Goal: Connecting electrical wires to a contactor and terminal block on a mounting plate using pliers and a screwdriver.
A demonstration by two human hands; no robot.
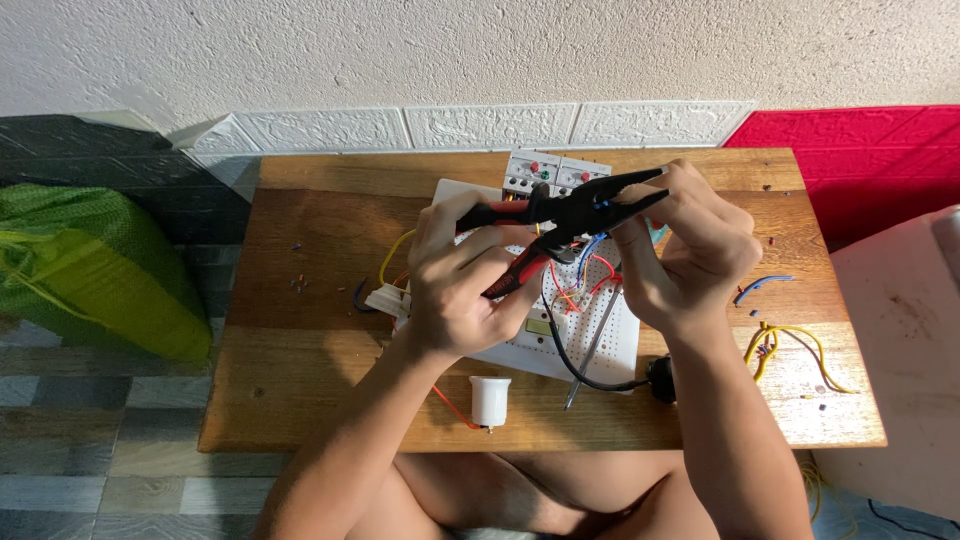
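Here left hand (462, 283) grips pliers (565, 217); right hand (690, 250) at tips.

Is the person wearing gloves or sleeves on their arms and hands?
No. The left hand and right hand are both bare, with no gloves. No rings, watch or bracelets show. Both forearms are uncovered up to the bottom edge of the picture, so no sleeves can be seen.

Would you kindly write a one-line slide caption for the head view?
Left hand squeezes red-handled pliers while the right hand steadies their tip above a wired white board on a wooden table.
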